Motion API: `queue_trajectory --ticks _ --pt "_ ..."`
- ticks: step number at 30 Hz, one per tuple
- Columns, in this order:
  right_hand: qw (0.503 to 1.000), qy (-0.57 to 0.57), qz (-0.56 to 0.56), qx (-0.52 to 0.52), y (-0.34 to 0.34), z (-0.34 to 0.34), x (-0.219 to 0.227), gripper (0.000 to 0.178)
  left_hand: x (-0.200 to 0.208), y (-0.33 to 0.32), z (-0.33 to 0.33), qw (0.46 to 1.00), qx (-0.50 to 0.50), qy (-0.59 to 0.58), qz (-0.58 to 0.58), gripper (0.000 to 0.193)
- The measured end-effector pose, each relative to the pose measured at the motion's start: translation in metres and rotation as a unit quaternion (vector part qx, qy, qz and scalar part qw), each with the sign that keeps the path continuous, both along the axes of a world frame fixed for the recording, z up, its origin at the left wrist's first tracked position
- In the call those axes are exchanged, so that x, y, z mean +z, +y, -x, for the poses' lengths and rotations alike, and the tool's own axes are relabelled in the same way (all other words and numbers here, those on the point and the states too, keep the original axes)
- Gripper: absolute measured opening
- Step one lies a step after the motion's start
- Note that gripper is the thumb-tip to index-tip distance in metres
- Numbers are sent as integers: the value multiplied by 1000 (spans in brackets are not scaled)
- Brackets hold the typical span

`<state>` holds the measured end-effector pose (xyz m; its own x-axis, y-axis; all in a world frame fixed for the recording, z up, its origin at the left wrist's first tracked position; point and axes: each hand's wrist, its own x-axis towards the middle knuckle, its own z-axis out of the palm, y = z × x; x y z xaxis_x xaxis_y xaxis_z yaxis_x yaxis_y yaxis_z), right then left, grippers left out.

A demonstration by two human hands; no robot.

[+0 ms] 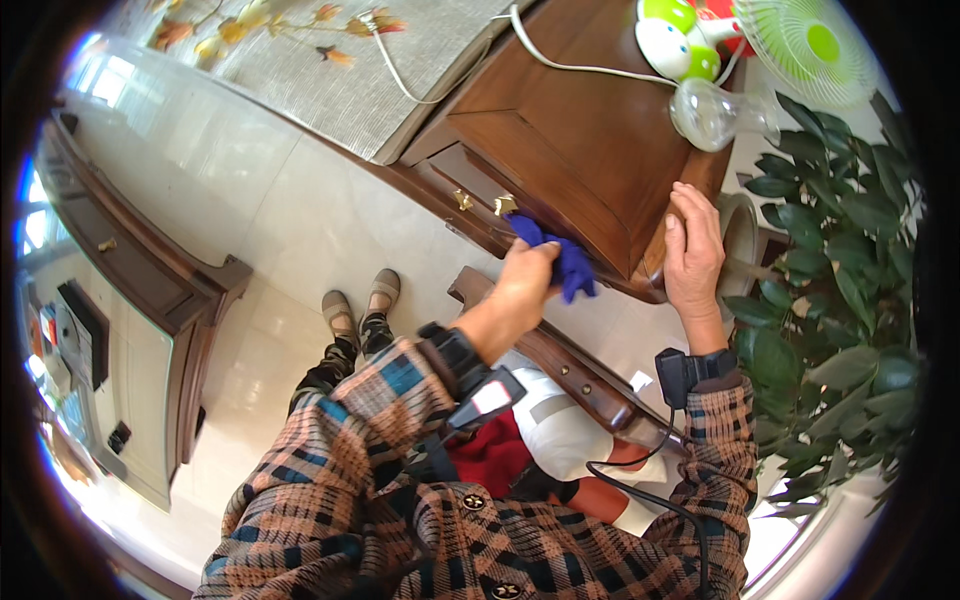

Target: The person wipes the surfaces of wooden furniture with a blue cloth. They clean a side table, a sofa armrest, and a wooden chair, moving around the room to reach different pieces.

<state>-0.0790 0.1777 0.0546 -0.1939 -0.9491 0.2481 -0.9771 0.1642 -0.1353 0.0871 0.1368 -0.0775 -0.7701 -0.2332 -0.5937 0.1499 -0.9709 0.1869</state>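
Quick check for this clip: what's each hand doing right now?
Left hand: closed, holding a blue cloth.
Right hand: open, holding nothing visible, resting against the edge of the wooden cabinet.

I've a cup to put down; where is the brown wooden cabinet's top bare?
On the brown wooden cabinet, the middle is bare, between the thin white cable and the bare right hand. The far-right corner is crowded: clear glass vessel, green-and-white rounded object.

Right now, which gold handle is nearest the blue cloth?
The right handle of the close pair, beside the blue cloth; its left neighbour is farther off, the third handle is on the far-left cabinet.
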Motion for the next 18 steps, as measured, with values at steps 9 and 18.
queue_trajectory --ticks 9,18 --pt "997 -49 -47 -47 -7 15 -20 17 -16 -7 7 989 -3 -63 -132 23" --pt "997 -38 -49 -53 -10 10 -17 15 78 -88 -51 563 160 -211 783 46"
